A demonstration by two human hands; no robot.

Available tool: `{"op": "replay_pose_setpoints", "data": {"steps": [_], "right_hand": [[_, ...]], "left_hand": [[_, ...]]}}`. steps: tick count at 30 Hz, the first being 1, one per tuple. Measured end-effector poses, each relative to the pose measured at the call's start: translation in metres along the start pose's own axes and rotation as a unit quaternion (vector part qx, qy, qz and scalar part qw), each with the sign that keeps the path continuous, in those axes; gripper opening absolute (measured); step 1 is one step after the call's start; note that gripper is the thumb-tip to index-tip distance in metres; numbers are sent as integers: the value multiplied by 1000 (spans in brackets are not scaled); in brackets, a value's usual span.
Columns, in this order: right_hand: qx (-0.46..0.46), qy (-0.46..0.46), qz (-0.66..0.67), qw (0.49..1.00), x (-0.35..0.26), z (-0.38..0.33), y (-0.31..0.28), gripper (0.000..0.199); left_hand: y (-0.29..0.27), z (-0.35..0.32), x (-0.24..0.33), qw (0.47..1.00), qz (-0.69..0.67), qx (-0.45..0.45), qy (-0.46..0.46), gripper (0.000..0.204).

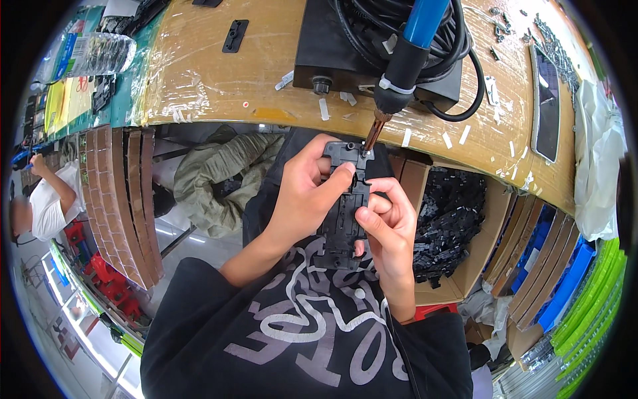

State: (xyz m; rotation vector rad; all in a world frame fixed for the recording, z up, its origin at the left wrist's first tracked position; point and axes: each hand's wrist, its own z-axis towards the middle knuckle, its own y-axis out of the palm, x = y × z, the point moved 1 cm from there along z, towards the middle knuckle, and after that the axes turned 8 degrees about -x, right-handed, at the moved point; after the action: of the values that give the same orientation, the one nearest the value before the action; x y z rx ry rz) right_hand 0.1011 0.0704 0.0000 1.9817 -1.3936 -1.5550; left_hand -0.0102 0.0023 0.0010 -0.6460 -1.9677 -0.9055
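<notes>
The long black plastic part point(344, 216) is held just off the near edge of the workbench point(199, 93), its far right corner at the copper-coloured tip point(375, 132) of a soldering iron point(405, 63); work there seems under way, though whether they touch, and which spots are done, is too small to tell. The left hand point(306, 185) grips its left side, thumb on top, and the right hand point(392, 229) pinches its right side. Black pieces point(446, 223) fill a cardboard box point(493, 247) to the right, finished or waiting unclear.
</notes>
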Motion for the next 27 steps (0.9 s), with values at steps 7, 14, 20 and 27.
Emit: {"op": "replay_pose_setpoints", "data": {"steps": [7, 14, 20, 27], "right_hand": [[-5, 0, -2, 1000, 1, -1, 0, 25], [5, -2, -15, 1000, -1, 1, -1, 25], [84, 24, -104, 991, 1, -5, -38, 29], [486, -114, -156, 852, 45, -21, -295, 26]], "left_hand": [[-1, -1, 0, 1000, 6, 2, -4, 13], [0, 1, -2, 1000, 9, -11, 8, 15], [-24, -3, -6, 972, 136, -149, -124, 34], [-89, -23, 69, 973, 190, -126, 40, 23]]}}
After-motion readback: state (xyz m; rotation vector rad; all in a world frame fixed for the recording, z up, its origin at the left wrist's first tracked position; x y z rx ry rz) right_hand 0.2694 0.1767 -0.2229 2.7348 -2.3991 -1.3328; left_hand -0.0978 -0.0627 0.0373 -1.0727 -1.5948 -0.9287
